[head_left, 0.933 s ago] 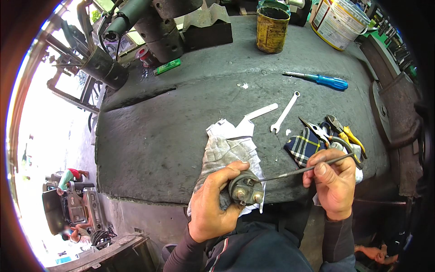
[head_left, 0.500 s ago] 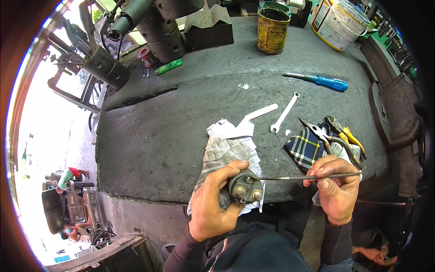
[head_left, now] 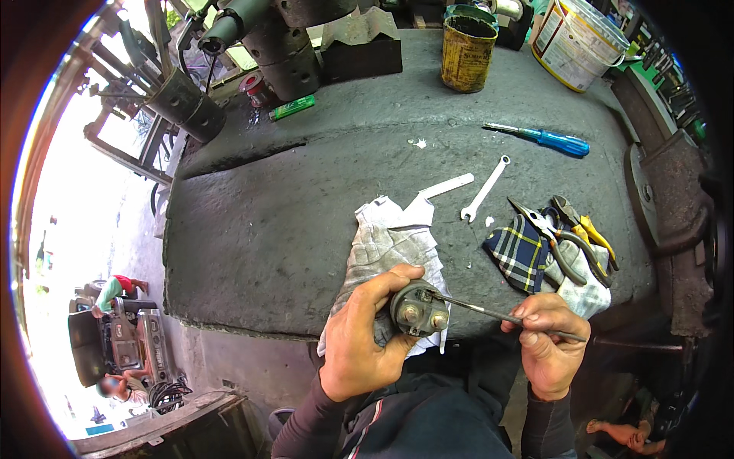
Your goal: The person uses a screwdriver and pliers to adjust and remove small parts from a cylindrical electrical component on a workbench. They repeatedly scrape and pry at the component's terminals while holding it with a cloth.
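My left hand is wrapped round a dark cylindrical starter solenoid, its end face with two bolt terminals turned up. A thin dark metal rod is pinched between the thumb and fingers of my right hand. The rod's far tip meets the upper edge of the solenoid's face; whether it sits in a slot there I cannot tell. Beneath the left hand and the solenoid lies a grubby white cloth at the bench's near edge.
On the dark bench lie a combination wrench, a blue-handled screwdriver, and pliers on a plaid cloth. Farther back stand a yellow can, a white bucket and a green lighter-like object. Other people are at the edges.
My right hand has moved down and left, tilting the rod so its outer end sits lower. The rod's tip has shifted to the upper part of the solenoid's face. The left hand keeps its hold.
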`<state>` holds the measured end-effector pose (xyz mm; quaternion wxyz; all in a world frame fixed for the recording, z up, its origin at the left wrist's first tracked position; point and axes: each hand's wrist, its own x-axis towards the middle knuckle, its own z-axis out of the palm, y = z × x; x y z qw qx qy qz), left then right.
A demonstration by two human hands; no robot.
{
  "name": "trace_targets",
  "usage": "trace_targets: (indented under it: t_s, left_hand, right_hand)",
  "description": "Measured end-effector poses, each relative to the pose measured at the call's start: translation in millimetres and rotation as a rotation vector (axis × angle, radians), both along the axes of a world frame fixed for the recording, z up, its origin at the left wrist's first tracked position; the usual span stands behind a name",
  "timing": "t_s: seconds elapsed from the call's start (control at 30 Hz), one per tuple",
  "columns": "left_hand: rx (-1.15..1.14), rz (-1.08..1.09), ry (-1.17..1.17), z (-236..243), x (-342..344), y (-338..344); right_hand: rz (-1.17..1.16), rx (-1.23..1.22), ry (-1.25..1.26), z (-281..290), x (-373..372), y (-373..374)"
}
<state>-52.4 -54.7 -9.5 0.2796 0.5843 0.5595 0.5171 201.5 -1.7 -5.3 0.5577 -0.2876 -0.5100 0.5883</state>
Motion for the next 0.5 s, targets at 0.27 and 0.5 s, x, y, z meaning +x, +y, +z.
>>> trace_targets:
  t_s: [0.27,0.5]
  left_hand:
    - [0.007,-0.029,0.047,1.3,-1.5,1.1]
    - [0.001,-0.029,0.095,5.5,-2.5,-1.0]
  right_hand:
    - [-0.112,0.31,-0.296,-4.1,0.5,-14.9]
    - [-0.126,0.253,-0.186,7.0,13.4,-9.3]
